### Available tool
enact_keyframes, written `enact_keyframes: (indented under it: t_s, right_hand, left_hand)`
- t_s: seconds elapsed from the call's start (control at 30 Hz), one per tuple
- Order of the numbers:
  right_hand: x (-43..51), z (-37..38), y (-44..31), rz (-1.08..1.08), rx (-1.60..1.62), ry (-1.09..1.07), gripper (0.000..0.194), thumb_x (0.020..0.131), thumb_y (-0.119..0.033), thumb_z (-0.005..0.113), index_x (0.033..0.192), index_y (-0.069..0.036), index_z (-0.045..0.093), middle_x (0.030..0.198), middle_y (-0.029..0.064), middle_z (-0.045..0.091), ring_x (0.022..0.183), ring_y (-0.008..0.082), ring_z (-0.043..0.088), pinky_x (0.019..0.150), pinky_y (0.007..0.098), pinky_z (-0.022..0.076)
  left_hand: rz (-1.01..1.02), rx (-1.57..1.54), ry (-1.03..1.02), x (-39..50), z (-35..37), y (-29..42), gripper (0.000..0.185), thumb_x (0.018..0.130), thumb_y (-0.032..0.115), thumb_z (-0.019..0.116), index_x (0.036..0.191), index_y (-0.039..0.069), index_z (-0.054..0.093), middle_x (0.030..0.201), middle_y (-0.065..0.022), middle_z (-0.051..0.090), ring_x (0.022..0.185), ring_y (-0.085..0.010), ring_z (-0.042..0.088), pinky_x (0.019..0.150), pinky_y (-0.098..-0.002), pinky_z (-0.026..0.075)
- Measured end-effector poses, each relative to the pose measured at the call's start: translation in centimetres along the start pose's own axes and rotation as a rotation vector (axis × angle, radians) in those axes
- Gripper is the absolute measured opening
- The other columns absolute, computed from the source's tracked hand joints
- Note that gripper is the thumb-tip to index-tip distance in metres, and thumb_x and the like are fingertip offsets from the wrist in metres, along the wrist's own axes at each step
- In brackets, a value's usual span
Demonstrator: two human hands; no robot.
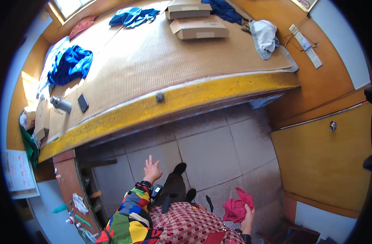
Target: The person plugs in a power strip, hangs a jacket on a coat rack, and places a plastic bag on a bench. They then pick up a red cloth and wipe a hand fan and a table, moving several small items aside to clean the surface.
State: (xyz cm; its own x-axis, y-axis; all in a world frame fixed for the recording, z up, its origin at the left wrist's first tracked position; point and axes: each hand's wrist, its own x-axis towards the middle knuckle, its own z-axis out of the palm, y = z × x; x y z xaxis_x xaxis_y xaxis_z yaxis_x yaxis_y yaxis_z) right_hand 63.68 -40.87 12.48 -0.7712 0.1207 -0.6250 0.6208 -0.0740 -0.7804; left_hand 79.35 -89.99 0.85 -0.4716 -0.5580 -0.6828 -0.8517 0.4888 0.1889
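Bunched in my right hand (249, 217) is a crumpled pink-red cloth (238, 206), held low at my right side above the floor. My left hand (152, 170) reaches forward with its fingers spread and nothing in it. Beneath that hand is the grey tiled floor (207, 149). Ahead of me stands a raised bed platform with a yellow wooden edge (173, 99), topped by a woven mat (149, 61). A small dark lump (159, 97) sits on the yellow edge.
On the mat lie blue garments (71, 64), cardboard boxes (201, 28), a metal flask (61, 104), a dark phone-like object (82, 102) and a white cloth (263, 38). A cluttered wooden cabinet (71, 186) stands left. To the right is a yellow wooden panel with a knob (333, 125).
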Motion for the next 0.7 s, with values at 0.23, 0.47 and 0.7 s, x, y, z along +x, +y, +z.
enact_keyframes:
  t_s: [0.23, 0.47, 0.7]
  right_hand:
    - [-2.9, -9.6, 4.0, 0.024, -0.02, 0.077, 0.043, 0.084, -0.004, 0.063, 0.125, 0.0, 0.053, 0.116, 0.0127, 0.062, 0.1, 0.0252, 0.063, 0.089, 0.0381, 0.0514]
    - [-7.4, -18.6, 9.5, 0.153, 0.031, 0.172, 0.04, 0.085, -0.004, 0.061, 0.124, -0.001, 0.054, 0.116, 0.0129, 0.062, 0.101, 0.0264, 0.064, 0.088, 0.0397, 0.053]
    - [-11.2, -21.1, 14.4, 0.204, 0.049, 0.244, 0.04, 0.084, -0.004, 0.062, 0.123, -0.002, 0.055, 0.113, 0.0126, 0.063, 0.097, 0.0255, 0.064, 0.085, 0.0383, 0.0539]
  left_hand:
    - [-0.232, 0.054, -0.073, -8.9, 7.9, -7.9, 0.066, 0.075, 0.024, 0.072, 0.136, 0.019, 0.049, 0.158, -0.016, 0.007, 0.142, -0.0407, 0.018, 0.106, -0.0548, 0.034]
    - [-0.143, 0.073, -0.06, -14.5, 12.8, -11.3, 0.059, 0.075, 0.026, 0.073, 0.131, 0.018, 0.056, 0.157, -0.0187, 0.012, 0.138, -0.0397, 0.029, 0.105, -0.0505, 0.037]
    - [-0.176, 0.101, -0.132, -15.3, 13.2, -14.8, 0.052, 0.078, 0.027, 0.069, 0.128, 0.018, 0.058, 0.151, -0.0177, 0.03, 0.133, -0.0337, 0.04, 0.105, -0.0438, 0.04]
